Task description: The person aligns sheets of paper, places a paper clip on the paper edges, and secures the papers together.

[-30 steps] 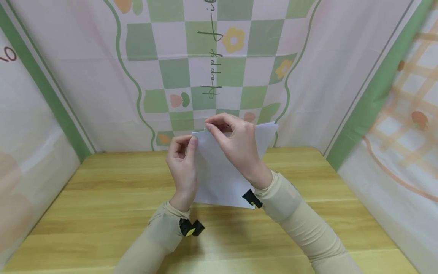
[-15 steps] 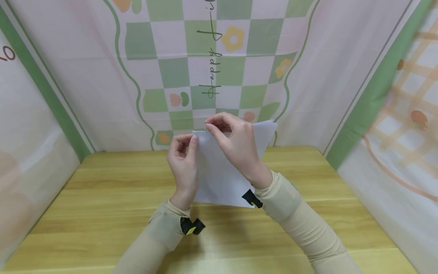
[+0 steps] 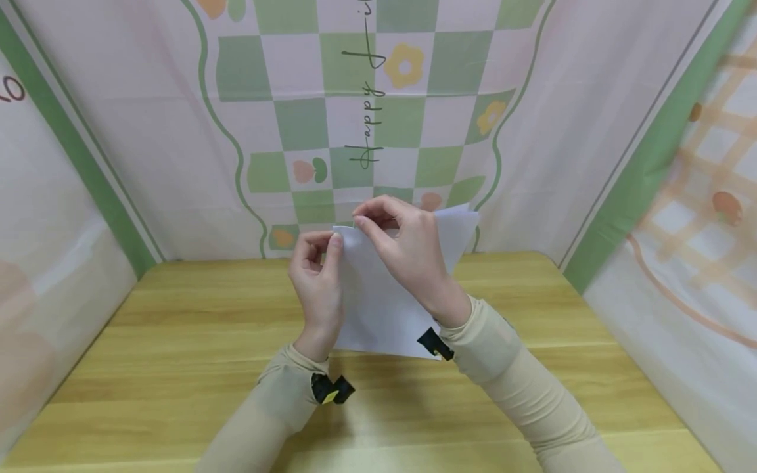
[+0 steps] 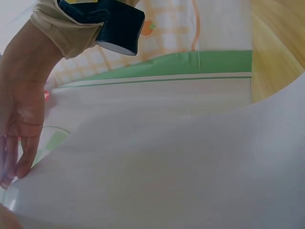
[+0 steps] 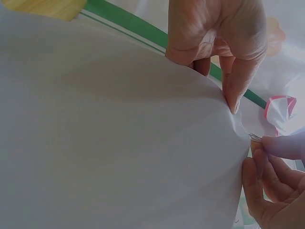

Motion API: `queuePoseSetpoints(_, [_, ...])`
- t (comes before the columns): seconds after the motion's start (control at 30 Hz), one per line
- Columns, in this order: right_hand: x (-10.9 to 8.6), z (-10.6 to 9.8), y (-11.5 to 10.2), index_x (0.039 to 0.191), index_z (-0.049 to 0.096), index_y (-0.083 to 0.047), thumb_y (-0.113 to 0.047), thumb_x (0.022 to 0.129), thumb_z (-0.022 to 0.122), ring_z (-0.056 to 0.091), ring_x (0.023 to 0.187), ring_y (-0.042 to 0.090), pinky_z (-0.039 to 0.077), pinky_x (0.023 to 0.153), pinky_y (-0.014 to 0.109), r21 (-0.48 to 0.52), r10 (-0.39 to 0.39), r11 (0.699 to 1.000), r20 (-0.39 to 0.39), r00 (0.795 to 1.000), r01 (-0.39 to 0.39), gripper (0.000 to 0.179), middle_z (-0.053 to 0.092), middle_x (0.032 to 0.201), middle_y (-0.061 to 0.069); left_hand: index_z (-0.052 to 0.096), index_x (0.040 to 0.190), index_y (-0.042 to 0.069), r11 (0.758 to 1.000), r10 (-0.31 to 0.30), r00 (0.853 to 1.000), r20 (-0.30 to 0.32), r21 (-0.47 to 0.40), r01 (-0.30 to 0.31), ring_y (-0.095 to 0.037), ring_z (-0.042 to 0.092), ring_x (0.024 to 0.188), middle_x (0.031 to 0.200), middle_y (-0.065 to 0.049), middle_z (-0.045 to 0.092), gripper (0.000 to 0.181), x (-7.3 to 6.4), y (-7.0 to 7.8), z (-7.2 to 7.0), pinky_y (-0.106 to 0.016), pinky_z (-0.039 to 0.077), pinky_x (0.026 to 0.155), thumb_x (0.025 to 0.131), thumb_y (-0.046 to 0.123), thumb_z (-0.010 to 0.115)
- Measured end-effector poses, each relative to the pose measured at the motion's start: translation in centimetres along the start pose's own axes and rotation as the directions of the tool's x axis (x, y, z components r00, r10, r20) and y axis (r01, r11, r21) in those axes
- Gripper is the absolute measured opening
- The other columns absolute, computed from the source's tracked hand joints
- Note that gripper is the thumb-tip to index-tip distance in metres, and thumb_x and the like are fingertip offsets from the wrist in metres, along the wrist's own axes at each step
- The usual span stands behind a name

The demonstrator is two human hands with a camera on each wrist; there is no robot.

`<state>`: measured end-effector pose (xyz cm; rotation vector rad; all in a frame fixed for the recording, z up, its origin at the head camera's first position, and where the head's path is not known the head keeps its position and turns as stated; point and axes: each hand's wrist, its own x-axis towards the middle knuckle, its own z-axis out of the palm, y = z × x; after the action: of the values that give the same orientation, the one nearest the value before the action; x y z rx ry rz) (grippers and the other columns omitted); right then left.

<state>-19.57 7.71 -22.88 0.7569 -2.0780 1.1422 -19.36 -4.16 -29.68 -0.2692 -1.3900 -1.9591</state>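
White sheets of paper [image 3: 378, 299] stand held up over the table, with a second sheet's corner showing at the upper right. My left hand [image 3: 317, 282] pinches their upper left corner between thumb and fingers. Close to it on the top edge, my right hand [image 3: 411, 256] pinches a small silvery paper clip [image 5: 255, 137]. In the right wrist view the clip's wire loops meet the paper's edge, right beside the left fingertips [image 5: 233, 107]. White paper fills most of the left wrist view, where the right hand [image 4: 24, 114] appears at the left.
The wooden table [image 3: 195, 328] lies beneath the hands. A patterned cloth [image 3: 296, 125] with green checks hangs behind it, and more cloth [image 3: 680, 249] flanks both sides. A black camera [image 3: 332, 390] is strapped to the left wrist.
The sheets' upper right corners have spread slightly apart. My right fingertips have shifted a touch left along the top edge; the left hand keeps almost the same place.
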Motion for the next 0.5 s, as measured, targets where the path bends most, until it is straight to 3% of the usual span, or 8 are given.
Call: queuePoseSetpoints(0.5, [-0.03,-0.04,0.11,0.091,0.071,-0.007,-0.013,0.087,0.069,0.065,0.073,0.008,0.054,0.069,0.020,0.003,0.002,1.000,0.012,1.000,-0.002,0.007,0.071,0.085,0.002,0.057,0.098,-0.009,1.000,-0.007,1.000,-0.001,0.005,0.007,-0.014,0.054,0.084,0.090,0.000,0.059,0.025,-0.02,-0.07,-0.01,-0.022,0.046,0.076,0.090,0.013,0.065])
